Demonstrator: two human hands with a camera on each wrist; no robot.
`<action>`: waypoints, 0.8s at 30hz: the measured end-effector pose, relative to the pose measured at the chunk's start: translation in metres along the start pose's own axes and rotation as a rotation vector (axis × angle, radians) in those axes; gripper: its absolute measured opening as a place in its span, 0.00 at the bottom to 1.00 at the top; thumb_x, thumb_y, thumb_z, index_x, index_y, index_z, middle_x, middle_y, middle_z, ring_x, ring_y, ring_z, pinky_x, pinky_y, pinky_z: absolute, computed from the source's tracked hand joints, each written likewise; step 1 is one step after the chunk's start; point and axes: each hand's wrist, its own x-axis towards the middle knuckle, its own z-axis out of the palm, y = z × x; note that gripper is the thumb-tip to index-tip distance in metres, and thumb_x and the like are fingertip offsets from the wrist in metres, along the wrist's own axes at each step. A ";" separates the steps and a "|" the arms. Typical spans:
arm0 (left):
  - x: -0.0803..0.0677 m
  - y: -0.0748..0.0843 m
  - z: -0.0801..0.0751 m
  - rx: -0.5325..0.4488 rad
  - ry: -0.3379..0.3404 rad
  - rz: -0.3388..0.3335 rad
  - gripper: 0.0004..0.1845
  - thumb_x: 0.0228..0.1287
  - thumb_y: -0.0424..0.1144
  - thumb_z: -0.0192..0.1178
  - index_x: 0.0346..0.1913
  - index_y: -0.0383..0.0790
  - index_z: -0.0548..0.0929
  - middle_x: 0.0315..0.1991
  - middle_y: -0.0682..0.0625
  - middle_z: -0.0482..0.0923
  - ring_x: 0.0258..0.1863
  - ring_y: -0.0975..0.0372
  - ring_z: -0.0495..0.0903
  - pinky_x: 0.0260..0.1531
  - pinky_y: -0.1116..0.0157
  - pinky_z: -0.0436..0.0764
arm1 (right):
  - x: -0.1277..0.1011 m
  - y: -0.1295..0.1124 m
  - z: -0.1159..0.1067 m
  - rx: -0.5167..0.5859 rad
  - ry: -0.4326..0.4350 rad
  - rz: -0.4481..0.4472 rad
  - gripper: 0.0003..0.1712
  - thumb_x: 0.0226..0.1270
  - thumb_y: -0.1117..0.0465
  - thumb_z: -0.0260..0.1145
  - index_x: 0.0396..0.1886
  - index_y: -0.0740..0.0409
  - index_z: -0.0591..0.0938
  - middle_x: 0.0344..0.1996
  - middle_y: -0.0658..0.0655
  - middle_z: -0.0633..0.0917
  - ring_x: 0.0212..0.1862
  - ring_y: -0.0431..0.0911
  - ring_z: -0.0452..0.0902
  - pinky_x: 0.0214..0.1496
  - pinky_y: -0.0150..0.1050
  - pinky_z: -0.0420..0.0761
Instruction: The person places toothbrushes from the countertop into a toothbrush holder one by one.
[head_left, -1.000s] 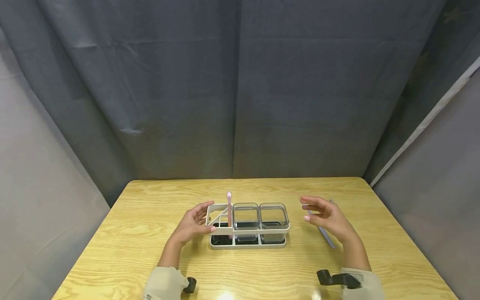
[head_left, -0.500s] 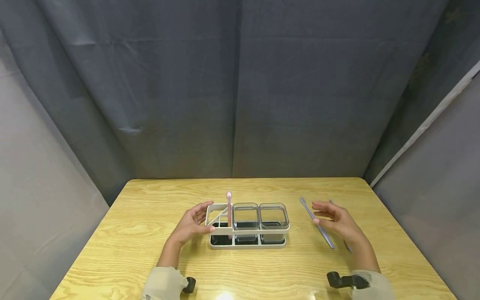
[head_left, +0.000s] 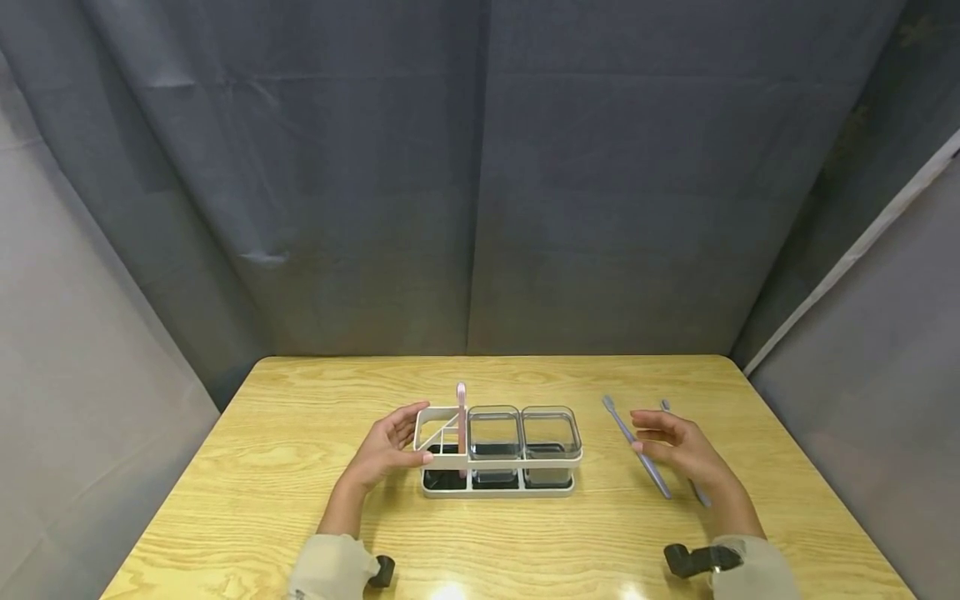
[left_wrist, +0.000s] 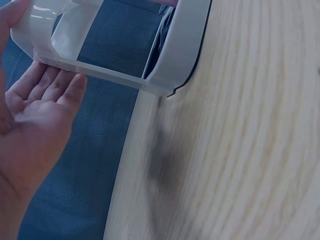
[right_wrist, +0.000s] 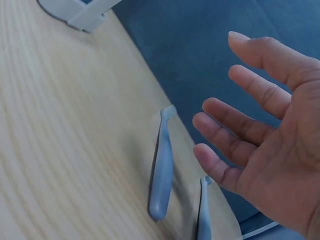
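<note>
A white toothbrush holder stands on the table with a pink toothbrush upright in its divided left section. Two clear square cups fill its other sections. My left hand holds the holder's left end, thumb at the front rim and fingers round the back; the left wrist view shows those fingers against the white frame. To the right, my right hand hovers with fingers spread and nothing in it. Below it lie two blue-grey toothbrushes, a nearer one and another partly hidden by the hand in the head view.
The wood-grain table has rounded far corners. Dark grey curtains hang behind it, with paler cloth along both sides. A black strap camera mount sits on the right wrist.
My right hand has moved right and slightly nearer, away from the holder, bringing more of both loose toothbrushes into view. My left hand stays on the holder.
</note>
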 end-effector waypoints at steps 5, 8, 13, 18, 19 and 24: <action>-0.001 0.001 0.001 -0.016 0.007 0.002 0.42 0.44 0.24 0.70 0.66 0.32 0.64 0.62 0.36 0.65 0.64 0.50 0.62 0.65 0.59 0.55 | 0.003 0.010 0.001 0.002 -0.008 0.021 0.30 0.61 0.64 0.66 0.60 0.70 0.69 0.56 0.73 0.70 0.53 0.64 0.69 0.45 0.34 0.79; -0.001 0.001 0.001 -0.020 0.011 0.006 0.42 0.44 0.24 0.70 0.66 0.32 0.64 0.62 0.35 0.65 0.64 0.49 0.62 0.65 0.58 0.56 | 0.003 0.016 0.003 -0.015 -0.005 0.020 0.30 0.60 0.65 0.66 0.60 0.71 0.69 0.56 0.74 0.69 0.53 0.67 0.68 0.44 0.33 0.79; -0.002 0.001 0.002 -0.026 0.016 0.008 0.42 0.43 0.24 0.71 0.65 0.32 0.64 0.62 0.35 0.65 0.64 0.49 0.62 0.64 0.59 0.57 | 0.003 0.018 0.005 -0.030 0.007 0.061 0.33 0.59 0.63 0.68 0.62 0.69 0.68 0.58 0.73 0.68 0.54 0.67 0.67 0.46 0.34 0.78; -0.002 -0.002 0.002 -0.036 0.016 0.013 0.43 0.43 0.23 0.71 0.66 0.31 0.64 0.61 0.35 0.65 0.63 0.49 0.62 0.64 0.57 0.57 | 0.004 0.018 0.006 -0.038 -0.008 0.110 0.37 0.58 0.60 0.68 0.64 0.68 0.65 0.57 0.73 0.68 0.55 0.66 0.66 0.49 0.43 0.76; -0.002 -0.002 0.002 -0.039 0.016 0.014 0.43 0.43 0.23 0.70 0.65 0.31 0.64 0.61 0.35 0.65 0.63 0.49 0.63 0.64 0.56 0.57 | 0.004 0.017 0.007 -0.043 -0.014 0.118 0.37 0.58 0.60 0.68 0.65 0.68 0.64 0.57 0.74 0.68 0.55 0.67 0.66 0.49 0.45 0.76; -0.001 -0.003 0.002 -0.048 0.018 0.019 0.42 0.43 0.24 0.71 0.65 0.32 0.65 0.61 0.35 0.66 0.63 0.49 0.63 0.64 0.54 0.56 | 0.008 0.017 0.007 -0.027 -0.032 0.199 0.40 0.58 0.60 0.69 0.67 0.67 0.61 0.55 0.73 0.67 0.53 0.63 0.66 0.47 0.48 0.78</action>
